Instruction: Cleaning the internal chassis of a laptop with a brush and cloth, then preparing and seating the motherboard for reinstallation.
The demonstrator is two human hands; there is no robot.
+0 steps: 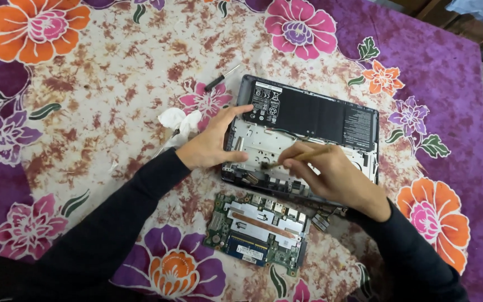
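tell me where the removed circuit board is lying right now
In the head view the circuit board lies on the flowered cloth, just below the opened laptop base, between the person's forearms.

A home table, judging by its floral cloth (85, 84) (purple, orange and pink blooms).

floral cloth (85, 84): spread over the whole surface | crumpled tissue (179, 120): laid on cloth, left of centre | screwdriver (222, 77): laid flat above tissue | circuit board (258, 234): placed near bottom edge
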